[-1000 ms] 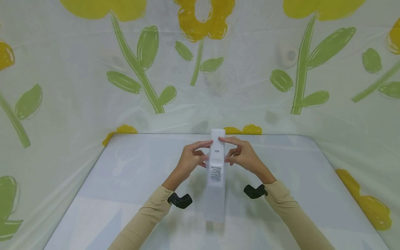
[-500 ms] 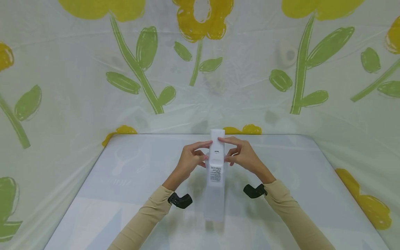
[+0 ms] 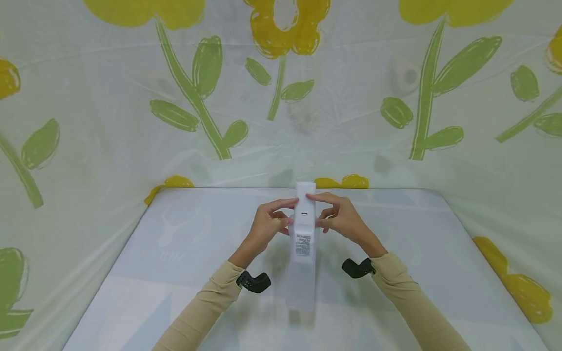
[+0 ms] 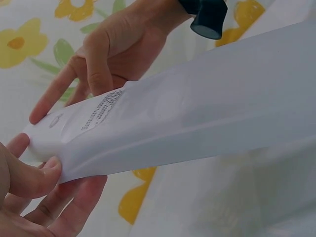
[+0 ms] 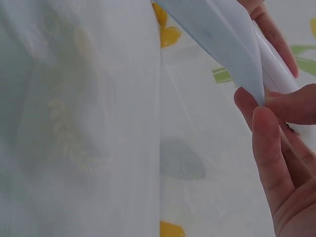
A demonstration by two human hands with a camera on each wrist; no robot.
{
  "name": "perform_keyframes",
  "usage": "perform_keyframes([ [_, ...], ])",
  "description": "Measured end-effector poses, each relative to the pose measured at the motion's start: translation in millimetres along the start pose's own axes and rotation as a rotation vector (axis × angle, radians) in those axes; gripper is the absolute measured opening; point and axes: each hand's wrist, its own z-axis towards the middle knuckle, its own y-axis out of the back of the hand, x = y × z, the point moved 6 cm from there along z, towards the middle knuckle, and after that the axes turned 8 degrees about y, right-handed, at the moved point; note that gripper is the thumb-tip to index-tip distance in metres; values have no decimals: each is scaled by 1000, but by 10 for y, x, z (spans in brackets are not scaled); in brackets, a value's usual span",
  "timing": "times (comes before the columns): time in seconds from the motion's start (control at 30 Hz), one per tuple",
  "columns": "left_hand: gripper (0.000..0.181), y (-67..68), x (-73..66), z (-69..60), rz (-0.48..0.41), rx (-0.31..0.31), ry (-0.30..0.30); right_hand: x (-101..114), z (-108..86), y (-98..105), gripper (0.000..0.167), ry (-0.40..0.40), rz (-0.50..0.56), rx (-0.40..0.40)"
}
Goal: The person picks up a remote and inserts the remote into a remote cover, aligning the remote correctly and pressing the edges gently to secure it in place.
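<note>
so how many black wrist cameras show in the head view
2: the left camera below the left hand, and the right camera below the right hand; both are in plain sight.

Two hands (image 3: 265, 224) (image 3: 344, 220), apparently one device (image 3: 304, 223)

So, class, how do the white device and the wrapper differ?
Look: the device has a small slot in its face; the wrapper's lower part is plain.
Form: the device looks solid and rounded; the wrapper looks thin and bendable.
Position: the device extends farther from the person; the wrapper reaches nearer.
Shared: both are whitish and between the left hand and right hand.
</note>
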Motion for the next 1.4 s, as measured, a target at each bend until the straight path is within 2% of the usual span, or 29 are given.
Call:
perform_keyframes([
  [0.6,42,6,15,-18,-6,-12,11,-17,3,-17,56,-8,1,3],
  [0.87,41,7,18,-26,-1,-27,11,283,-38,-61,53,-7,-25,12],
  [1.0,41,5,25,-28,-8,-30,15,312,-46,-70,53,-2,-16,26],
  [1.27,43,-9,17,-29,8,-21,2,320,-39,-76,70,20,-16,28],
  [1.4,44,-21,-5,-46,56,-11,-4,333,-34,-75,80,19,-4,19],
])
